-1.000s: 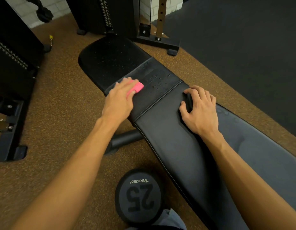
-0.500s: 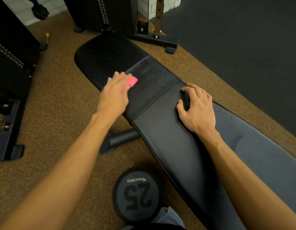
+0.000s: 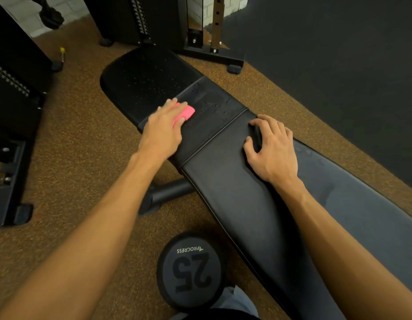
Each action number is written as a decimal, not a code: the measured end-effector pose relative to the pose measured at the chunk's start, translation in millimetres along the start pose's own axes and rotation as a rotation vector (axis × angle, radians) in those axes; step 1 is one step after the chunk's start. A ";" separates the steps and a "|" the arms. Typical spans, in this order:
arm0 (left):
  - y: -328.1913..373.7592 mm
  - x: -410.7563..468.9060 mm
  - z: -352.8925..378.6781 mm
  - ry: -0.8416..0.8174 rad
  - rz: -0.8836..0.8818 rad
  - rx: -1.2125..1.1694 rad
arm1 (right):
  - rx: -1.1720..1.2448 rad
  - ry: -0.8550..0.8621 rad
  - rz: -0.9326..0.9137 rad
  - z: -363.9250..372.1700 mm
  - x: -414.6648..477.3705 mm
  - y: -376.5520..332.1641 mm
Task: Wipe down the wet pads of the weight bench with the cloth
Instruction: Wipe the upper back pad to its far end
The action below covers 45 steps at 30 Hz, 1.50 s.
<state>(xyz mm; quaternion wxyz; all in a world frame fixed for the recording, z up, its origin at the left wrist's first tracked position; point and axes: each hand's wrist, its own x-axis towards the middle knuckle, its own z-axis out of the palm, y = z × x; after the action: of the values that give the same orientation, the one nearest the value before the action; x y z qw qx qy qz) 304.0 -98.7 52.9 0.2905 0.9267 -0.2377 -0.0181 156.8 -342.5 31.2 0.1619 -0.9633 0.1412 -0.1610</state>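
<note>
Head camera looks down on both hands on the weight bench (image 3: 235, 204). The left hand (image 3: 162, 132) lies flat, fingers straight and together, pressing a folded pink cloth (image 3: 186, 113) onto the short middle pad (image 3: 214, 112). The cloth sits at that pad's left edge, half under the fingers, its long axis along them and pointing up and to the right. The right hand (image 3: 273, 150) rests on the long back pad (image 3: 228, 181) just behind the seam, thumb spread, fingers arched with their tips on the surface, holding nothing.

Water beads show on the middle pad ahead of the cloth and on the seat pad (image 3: 142, 82) beyond it. The bench's long axis runs diagonally, from lower right to the seat pad at upper left.

Below the bench a black foot tube (image 3: 171, 195) sticks out to the left. Beside the near edge stands a dumbbell (image 3: 189, 271), its round end upward, marked "25" and "PROGRESS", both upside down from here. Brown speckled floor (image 3: 80, 146) surrounds the bench; a dark mat (image 3: 338, 65) lies to the right. Black machine frames stand at the left (image 3: 11, 93) and past the seat, with a weight stack (image 3: 140, 17) and a yellow-tipped pin (image 3: 62, 51).
</note>
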 end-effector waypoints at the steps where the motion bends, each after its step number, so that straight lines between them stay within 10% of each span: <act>1: 5.8 6.4 1.9 0.002 -0.019 0.006 | -0.002 -0.001 0.000 0.5 -0.4 -0.1; 7: 57.5 -13.7 34.7 -0.154 0.247 -0.023 | -0.005 0.006 0.007 1.5 -0.4 -0.8; 45: 89.5 64.8 62.8 -0.180 0.171 0.046 | -0.010 -0.028 0.024 0.1 1.6 0.7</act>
<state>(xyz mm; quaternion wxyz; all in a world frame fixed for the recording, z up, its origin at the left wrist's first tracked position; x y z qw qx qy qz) 312.2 -225.5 56.5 0.2473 0.9040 -0.3415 -0.0711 158.1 -343.6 31.2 0.1611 -0.9644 0.1514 -0.1448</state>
